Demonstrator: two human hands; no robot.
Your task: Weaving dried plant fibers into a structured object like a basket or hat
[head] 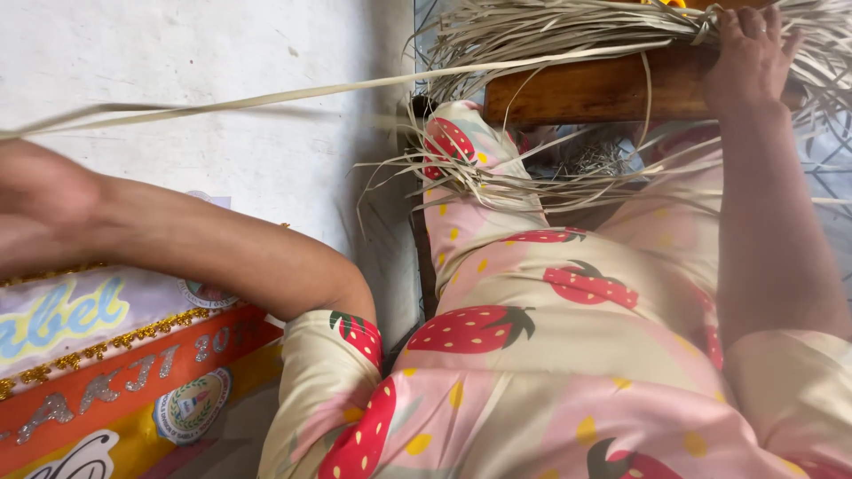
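My left hand (35, 208) is stretched far out to the left, blurred, pulling one long pale dried-leaf strip (266, 98) taut across the white floor. That strip runs back to a bundle of pale strips (568, 31) lying over a brown wooden block (595, 89) at the top. My right hand (750, 53) presses down on the bundle and the block's right end, fingers curled over them. Loose strips (532, 182) trail over my knee, which is clothed in pink and cream fabric with red strawberries.
A white concrete floor (222, 44) fills the upper left. Orange, white and yellow sashes with gold trim (115, 372) lie at the lower left under my left arm. A patterned mat (830, 168) shows at the right edge.
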